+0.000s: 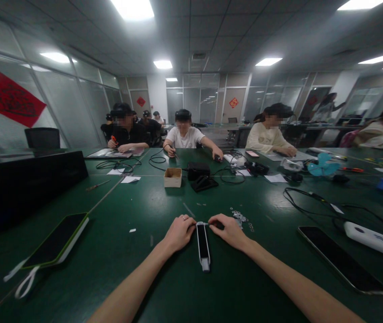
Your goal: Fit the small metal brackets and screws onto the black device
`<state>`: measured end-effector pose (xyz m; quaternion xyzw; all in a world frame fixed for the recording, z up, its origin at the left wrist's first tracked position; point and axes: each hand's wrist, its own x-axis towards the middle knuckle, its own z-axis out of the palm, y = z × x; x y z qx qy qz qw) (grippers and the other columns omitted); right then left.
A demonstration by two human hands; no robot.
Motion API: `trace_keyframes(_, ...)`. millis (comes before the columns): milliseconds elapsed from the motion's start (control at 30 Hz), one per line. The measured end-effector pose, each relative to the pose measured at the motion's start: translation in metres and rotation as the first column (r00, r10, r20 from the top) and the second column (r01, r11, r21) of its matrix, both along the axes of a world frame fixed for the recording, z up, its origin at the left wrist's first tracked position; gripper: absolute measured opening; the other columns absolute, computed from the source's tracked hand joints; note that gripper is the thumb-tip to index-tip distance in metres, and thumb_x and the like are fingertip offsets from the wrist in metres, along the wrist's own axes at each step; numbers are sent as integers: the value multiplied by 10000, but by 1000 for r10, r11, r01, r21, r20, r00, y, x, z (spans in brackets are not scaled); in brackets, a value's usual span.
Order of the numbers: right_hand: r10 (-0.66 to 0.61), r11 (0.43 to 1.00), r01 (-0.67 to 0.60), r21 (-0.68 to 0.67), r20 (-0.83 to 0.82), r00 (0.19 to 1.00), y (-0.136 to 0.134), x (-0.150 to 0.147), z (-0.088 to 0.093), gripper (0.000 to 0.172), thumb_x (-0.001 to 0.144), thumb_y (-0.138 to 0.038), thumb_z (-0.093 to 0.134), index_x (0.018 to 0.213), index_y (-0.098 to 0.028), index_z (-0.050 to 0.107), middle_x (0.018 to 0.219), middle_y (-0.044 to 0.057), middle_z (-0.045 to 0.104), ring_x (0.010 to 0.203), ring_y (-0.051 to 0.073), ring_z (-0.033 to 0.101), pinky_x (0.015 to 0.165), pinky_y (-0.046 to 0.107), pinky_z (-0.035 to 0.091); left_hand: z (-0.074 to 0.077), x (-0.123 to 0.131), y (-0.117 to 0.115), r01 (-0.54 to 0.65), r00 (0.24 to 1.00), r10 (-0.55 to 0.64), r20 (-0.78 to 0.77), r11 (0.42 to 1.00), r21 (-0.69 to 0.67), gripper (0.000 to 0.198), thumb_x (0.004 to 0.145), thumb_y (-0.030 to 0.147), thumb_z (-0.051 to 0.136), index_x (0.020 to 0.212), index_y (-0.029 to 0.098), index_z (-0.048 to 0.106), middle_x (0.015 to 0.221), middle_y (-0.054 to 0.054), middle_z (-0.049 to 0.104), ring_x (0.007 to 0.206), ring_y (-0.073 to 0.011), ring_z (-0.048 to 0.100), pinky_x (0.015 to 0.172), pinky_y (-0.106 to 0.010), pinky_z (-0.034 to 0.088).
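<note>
Green bench (117, 287) lies under our bare forearms, with our left hand (180, 233) and right hand (228, 231) on either side of a slim black-and-white stick (203, 244). The stick lies flat on the bench between the hands, its grey tip pointing towards us. Our fingers (213, 220) curl in towards its far end, bent and nearly closed; we cannot tell whether they grip something small there or only touch it. Small metal washers (239, 218) lie scattered just beside the right hand. Further out, a tablet with a green edge (57, 240) lies to our left, while a phone (341, 259) and a white power strip (376, 241) lie to our right, near a black cable (312, 199). Beyond them stand a cardboard box (173, 177) and a black box (198, 171), with a blue fan (322, 165) off to the right. Across the bench sits a co-worker in a white T-shirt (184, 137), hands on the bench, and a red paper banner (10, 99) hangs on the glass wall (77, 107) at the far left.
</note>
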<state>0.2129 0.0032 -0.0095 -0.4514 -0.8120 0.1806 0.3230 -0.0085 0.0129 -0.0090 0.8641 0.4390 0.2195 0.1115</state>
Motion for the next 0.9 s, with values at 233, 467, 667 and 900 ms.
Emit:
trace_keyframes(233,11,1000,-12,-28,-13,1000,-2,1,4,149,833,-221,551,941,-177,643,898,27,648,795,145,598,719,290,498,-2,0,1,11,1000,-11,5,1000,21,187,913,203,442,968,199,621,944,-46,610,893,-192,541,793,-315,428)
trace_keyframes(467,22,1000,-23,-3,-21,1000,-1,1,4,148,830,-198,550,925,-184,662,904,28,661,813,147,597,724,280,490,-3,-1,1,19,1000,-20,3,999,35,178,917,196,450,969,198,620,941,-41,608,884,-184,541,783,-298,425)
trace_keyframes(667,48,999,-48,24,-15,999,0,0,5,155,809,-154,540,892,-185,668,891,25,668,819,150,598,750,283,483,-6,0,4,21,1000,-21,-9,999,34,183,922,209,454,980,201,627,954,-43,612,896,-177,547,796,-292,422)
trace_keyframes(900,8,1000,-9,-29,-22,1000,2,-1,1,125,801,-203,566,894,-174,645,843,21,643,736,142,587,678,270,486,-5,-1,4,17,1000,-17,-8,1000,22,184,926,212,452,986,210,626,954,-34,616,892,-173,546,788,-291,417)
